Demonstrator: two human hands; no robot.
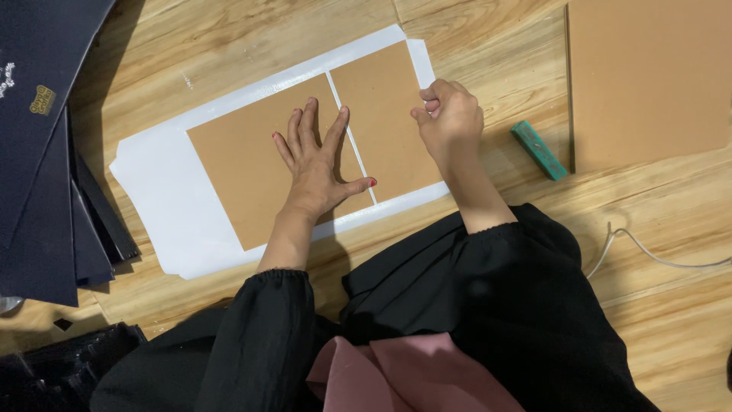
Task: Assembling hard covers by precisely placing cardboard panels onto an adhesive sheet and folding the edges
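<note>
At centre frame, on pale wooden floor (pixel 488 46): white paper sheet (pixel 164 198), long axis lower left to upper right. On it, large brown cardboard panel (pixel 236 160) under left hand (pixel 316 164), spread flat, fingers wide. Smaller brown panel (pixel 385 114) just beside, across a narrow gap; right hand (pixel 450 118) nearer, pinching sheet's upper-right edge. Right of it, small green block (pixel 539 150).

Wooden floor (pixel 488 46) bears white sheet (pixel 160 191), green block (pixel 538 149), white cable (pixel 656 255).

Light wooden plank floor (pixel 488 46), evenly lit.
</note>
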